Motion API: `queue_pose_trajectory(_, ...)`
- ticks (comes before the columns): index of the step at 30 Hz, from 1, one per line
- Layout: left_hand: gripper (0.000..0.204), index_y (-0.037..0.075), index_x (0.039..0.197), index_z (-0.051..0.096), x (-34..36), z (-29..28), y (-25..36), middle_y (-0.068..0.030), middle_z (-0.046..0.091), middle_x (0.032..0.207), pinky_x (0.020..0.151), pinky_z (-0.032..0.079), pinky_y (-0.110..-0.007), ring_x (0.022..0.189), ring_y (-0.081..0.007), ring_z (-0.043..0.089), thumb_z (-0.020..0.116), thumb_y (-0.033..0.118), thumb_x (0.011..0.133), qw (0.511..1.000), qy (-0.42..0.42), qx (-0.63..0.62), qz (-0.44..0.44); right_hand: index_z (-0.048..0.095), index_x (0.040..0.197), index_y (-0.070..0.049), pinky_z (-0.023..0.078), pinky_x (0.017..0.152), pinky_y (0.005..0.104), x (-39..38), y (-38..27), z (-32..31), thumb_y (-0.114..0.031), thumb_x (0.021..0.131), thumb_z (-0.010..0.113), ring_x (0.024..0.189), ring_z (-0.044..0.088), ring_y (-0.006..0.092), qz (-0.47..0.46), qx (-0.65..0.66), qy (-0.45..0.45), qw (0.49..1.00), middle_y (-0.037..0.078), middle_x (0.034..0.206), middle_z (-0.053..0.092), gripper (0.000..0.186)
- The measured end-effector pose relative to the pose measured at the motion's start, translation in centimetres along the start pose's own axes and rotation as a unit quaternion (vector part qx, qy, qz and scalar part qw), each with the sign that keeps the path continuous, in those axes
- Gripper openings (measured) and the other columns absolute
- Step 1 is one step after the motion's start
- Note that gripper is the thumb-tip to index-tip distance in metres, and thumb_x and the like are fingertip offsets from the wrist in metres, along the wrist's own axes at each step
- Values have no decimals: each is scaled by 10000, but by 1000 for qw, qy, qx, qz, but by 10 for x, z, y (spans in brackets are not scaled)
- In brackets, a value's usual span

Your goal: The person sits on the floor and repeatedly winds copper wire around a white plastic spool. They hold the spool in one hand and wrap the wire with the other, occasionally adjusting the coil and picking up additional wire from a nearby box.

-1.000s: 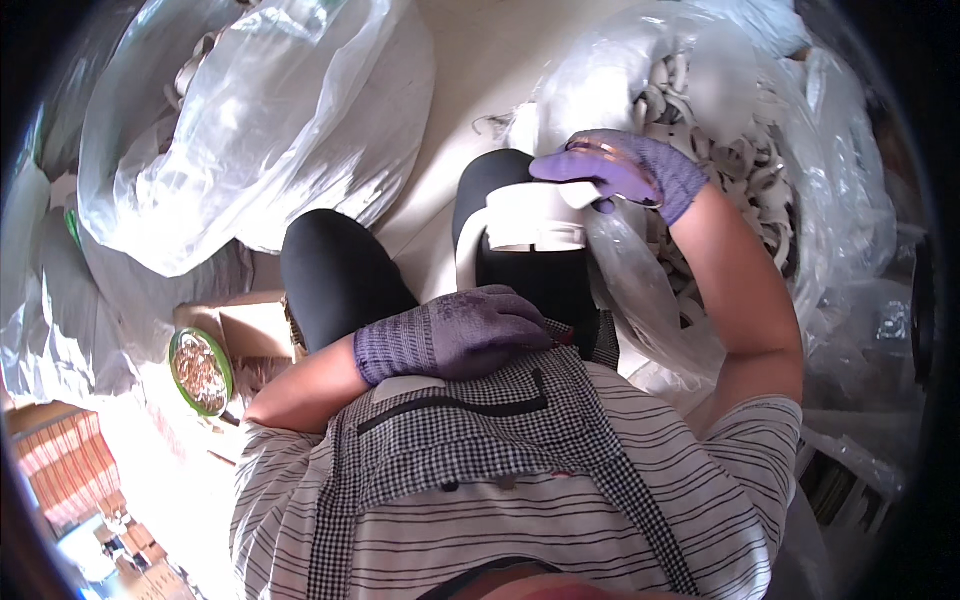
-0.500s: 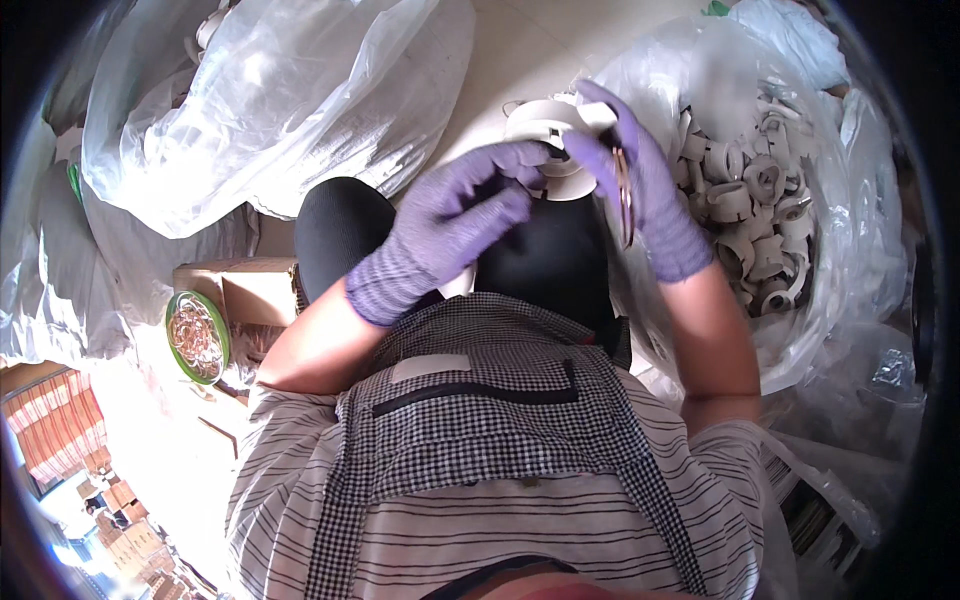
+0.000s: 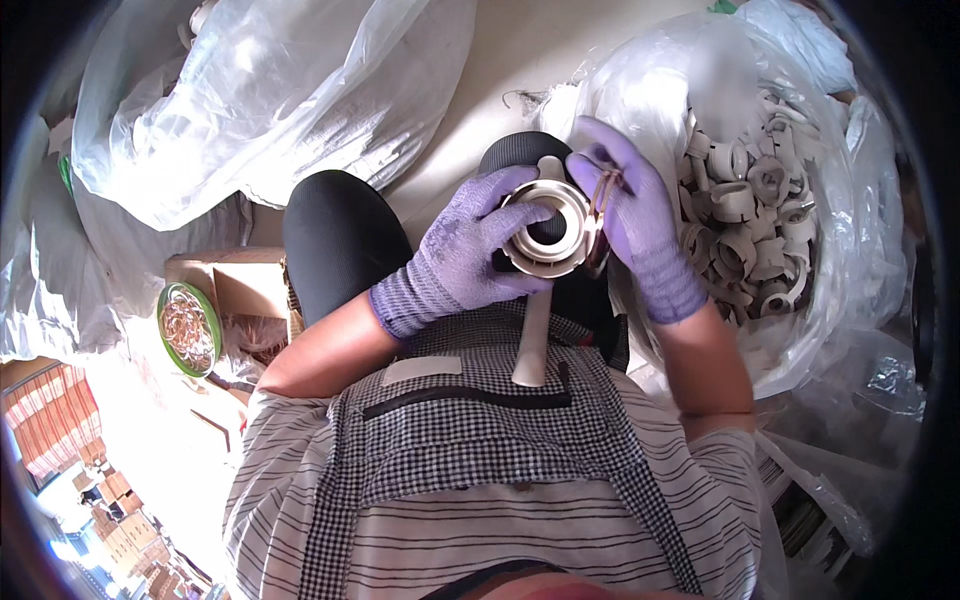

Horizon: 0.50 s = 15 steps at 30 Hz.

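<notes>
My left hand (image 3: 478,240), in a purple knit glove, grips a white ring-shaped plastic part (image 3: 565,255) over my lap, the thumb resting on its face. The part has stepped inner rims round a dark central hole. A long pale arm (image 3: 533,345) reaches from it toward my apron, and a shorter one sticks out on the far side. At its right, my gloved right hand (image 3: 632,205) is closed on thin copper-coloured wire rings (image 3: 606,190), held close against the part's edge. Whether the rings touch the part is hard to tell.
A clear plastic bag (image 3: 850,230) on the right holds many white plastic pieces (image 3: 765,180). Large translucent bags (image 3: 290,110) fill the far left. A green-rimmed bowl (image 3: 190,330) of copper-coloured rings stands beside a cardboard box (image 3: 240,285) on the left.
The plastic part has come nearer and turned its ring face up. My left hand has closed round it. My right hand has moved nearer with the wire rings.
</notes>
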<state>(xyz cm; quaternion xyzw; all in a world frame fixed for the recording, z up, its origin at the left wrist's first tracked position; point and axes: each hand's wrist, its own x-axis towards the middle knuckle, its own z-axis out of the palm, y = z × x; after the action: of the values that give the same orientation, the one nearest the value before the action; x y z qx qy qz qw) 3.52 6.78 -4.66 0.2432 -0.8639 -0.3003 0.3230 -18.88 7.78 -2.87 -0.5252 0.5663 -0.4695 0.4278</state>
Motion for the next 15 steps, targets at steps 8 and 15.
queue_pose_trajectory(8,573,76,1212,682,17,-5,17,-216,466,1467,1127,383,-486,1351,-384,478,894,326,743,969,23,-245,-37,624,1296,-38,465,814,216,-20,-37,5,-29,989,597,868,549,58,-73,-66,75,992,6,1010,615,309)
queue_pose_trajectory(15,219,53,1134,697,16,3,13,-220,487,1453,1115,436,-432,1293,-307,555,736,86,921,909,32,-411,-55,596,1304,10,512,855,301,-21,-37,-7,-7,961,575,924,620,194,-156,-94,31,983,112,1015,602,343)
